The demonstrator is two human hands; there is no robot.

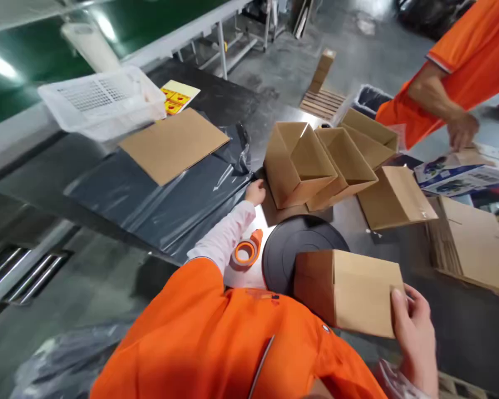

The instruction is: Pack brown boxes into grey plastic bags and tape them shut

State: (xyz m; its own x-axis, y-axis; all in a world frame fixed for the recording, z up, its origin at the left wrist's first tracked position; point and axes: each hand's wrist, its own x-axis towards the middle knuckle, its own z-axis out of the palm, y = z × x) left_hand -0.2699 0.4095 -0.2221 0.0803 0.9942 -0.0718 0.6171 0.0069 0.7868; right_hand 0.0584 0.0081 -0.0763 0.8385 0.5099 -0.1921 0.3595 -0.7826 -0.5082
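My right hand [416,327] grips the right end of a small brown cardboard box [366,291], thumb on the near face. The box is tilted over the edge of a round black turntable [303,249], close to my body. My left hand [255,192] reaches forward with curled fingers at the edge of a dark plastic bag [183,199], seemingly pinching it; the fingertips are partly hidden. Right beside that hand stand open cardboard boxes [295,166]. An orange tape dispenser [248,249] lies between my left forearm and the turntable.
A flat cardboard sheet [174,144] lies on the plastic, near a white plastic basket [103,102] and a yellow-red printed sheet [178,97]. Flattened cartons [474,244] are stacked at right. Across the table, a co-worker's hand [461,130] touches a printed box [466,169].
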